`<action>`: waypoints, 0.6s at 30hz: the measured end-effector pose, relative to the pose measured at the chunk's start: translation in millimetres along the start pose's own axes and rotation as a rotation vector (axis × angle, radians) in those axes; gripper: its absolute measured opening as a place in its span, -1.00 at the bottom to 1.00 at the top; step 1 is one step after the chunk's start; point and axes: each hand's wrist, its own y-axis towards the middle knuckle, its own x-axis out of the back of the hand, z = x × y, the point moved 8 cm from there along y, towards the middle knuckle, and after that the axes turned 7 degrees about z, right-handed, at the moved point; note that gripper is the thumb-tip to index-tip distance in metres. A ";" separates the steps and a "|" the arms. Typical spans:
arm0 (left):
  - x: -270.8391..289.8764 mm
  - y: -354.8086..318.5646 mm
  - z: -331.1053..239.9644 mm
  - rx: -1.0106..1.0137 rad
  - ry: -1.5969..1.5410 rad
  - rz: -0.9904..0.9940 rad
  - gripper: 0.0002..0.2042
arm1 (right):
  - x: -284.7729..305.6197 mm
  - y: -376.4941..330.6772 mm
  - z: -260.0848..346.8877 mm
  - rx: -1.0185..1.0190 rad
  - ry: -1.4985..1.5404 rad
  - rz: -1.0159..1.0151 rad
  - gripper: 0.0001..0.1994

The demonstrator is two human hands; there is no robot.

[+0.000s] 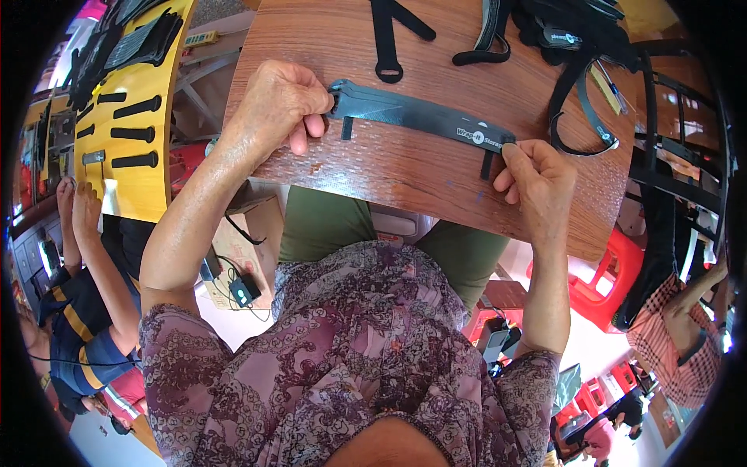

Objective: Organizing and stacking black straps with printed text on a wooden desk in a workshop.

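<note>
On the yellow table [148, 183] at the far left, short black straps [134, 134] are laid in a column along its near edge; a co-worker's hands [76, 208] rest at its near-left corner.

On the wooden desk [405, 167], a long grey-black strap [416, 115] is stretched flat, parallel to the near edge. Its left end is pinched shut in the left hand [276, 105], near the near-left corner; its right end is pinched between thumb and fingers of the right hand [537, 177], just inside the near edge.

A slip is judged possible: if tension is pulled unevenly, one end could escape its pinch and the strap could slide off the near edge onto the lap.

At the far edge, a looped black strap [387, 39] and a tangled heap of straps [576, 35] are seen; snagging on these is unlikely, as they lie apart.

No container stands on the desk. Below the near-left corner, a cardboard box [249, 241] is seen; its contents cannot be told.
</note>
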 end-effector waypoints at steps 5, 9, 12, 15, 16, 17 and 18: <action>-1.0 -0.6 -2.0 0.006 -0.018 -0.012 -0.88 | 3.2 0.5 0.0 -0.025 -0.009 -0.013 -0.85; -0.6 2.6 1.4 -0.033 -0.043 0.013 -0.88 | -0.4 2.9 0.9 -0.009 0.013 -0.001 -0.84; 0.1 2.0 -0.7 -0.005 -0.027 -0.009 -0.88 | 2.2 3.5 -1.4 -0.006 0.002 -0.013 -0.82; 1.3 2.9 1.9 0.019 -0.037 -0.021 -0.88 | 1.7 3.7 -1.2 0.003 0.001 -0.014 -0.82; 0.3 2.7 0.4 0.017 -0.037 -0.016 -0.88 | 1.5 3.7 -0.8 0.000 0.004 -0.010 -0.82; 1.1 1.9 -1.1 0.025 -0.028 -0.028 -0.89 | 1.6 3.6 -0.7 -0.002 0.007 -0.007 -0.82; 1.8 1.6 -1.9 0.032 -0.020 -0.043 -0.90 | 2.7 4.1 -0.6 -0.003 0.006 -0.010 -0.82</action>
